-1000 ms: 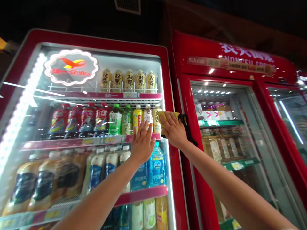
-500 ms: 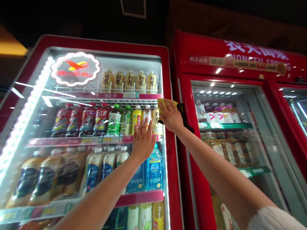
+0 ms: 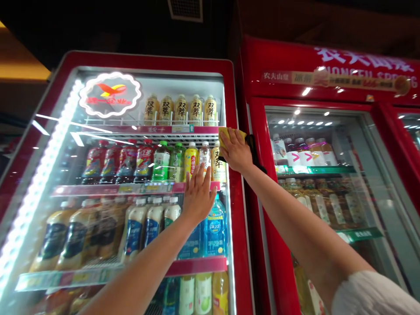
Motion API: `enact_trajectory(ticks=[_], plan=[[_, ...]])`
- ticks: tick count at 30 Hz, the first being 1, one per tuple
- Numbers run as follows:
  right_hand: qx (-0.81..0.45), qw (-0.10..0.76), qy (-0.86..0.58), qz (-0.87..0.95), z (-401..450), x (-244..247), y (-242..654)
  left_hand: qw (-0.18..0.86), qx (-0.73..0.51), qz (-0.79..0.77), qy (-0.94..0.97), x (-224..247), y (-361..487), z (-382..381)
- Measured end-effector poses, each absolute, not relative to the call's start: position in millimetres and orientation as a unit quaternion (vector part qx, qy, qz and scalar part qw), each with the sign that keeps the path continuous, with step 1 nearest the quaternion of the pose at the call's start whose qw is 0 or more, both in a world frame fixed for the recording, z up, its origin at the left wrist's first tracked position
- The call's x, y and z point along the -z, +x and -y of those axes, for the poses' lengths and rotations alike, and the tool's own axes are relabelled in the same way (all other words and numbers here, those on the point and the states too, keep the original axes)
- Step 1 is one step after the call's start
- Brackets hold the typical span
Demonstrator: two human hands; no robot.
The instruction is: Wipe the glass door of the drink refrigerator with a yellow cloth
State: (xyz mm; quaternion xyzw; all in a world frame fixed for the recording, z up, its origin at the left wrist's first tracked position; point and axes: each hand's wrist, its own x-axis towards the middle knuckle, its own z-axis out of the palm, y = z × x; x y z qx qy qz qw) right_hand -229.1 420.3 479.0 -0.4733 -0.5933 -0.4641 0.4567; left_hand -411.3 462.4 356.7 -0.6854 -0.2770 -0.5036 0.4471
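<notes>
My left hand (image 3: 197, 194) lies flat against the glass door (image 3: 114, 194) of the left drinks fridge, its fingers spread and pointing up, with nothing in it. Under my right hand (image 3: 236, 151) is a yellow cloth (image 3: 224, 132), pressed on the right edge of the door where the glass meets the red frame (image 3: 239, 210). The fingers of that hand are stretched over the cloth. Something black (image 3: 252, 146) hangs beside it at the door's edge.
Rows of bottles (image 3: 160, 161) stand on shelves behind the glass. A lit round logo (image 3: 110, 95) shines at the door's upper left. Close on the right stands a second red fridge (image 3: 262, 131), past a narrow dark gap. A ceiling vent (image 3: 186, 9) is above.
The view has shifted slightly, so the fridges sit a little further right. Both hands keep nearly the same places on the door, and the cloth stays under my right hand.
</notes>
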Motion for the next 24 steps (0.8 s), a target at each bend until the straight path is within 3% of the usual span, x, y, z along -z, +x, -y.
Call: enact_trajectory(ticks=[10, 13, 18, 20, 24], plan=[[0.508, 0.394, -0.419, 0.641, -415.5, -338.4, -232.2, 0.44, 0.501, 0.28, -0.691, -332.1, -430.9, -452.3], [0.514, 0.383, -0.403, 0.653, -414.5, -357.0, -228.9, 0.443, 0.497, 0.286, -0.689, -330.2, -445.3, -452.9], [0.462, 0.458, -0.47, 0.596, -419.8, -419.9, -253.8, 0.448, 0.497, 0.299, -0.68, -336.3, -460.4, -457.5], [0.452, 0.459, -0.471, 0.603, -421.1, -414.9, -266.9, 0.446, 0.495, 0.305, -0.681, -335.9, -460.7, -457.6], [0.488, 0.391, -0.4, 0.671, -413.6, -359.3, -266.4, 0.441, 0.491, 0.308, -0.685, -326.5, -460.8, -454.1]])
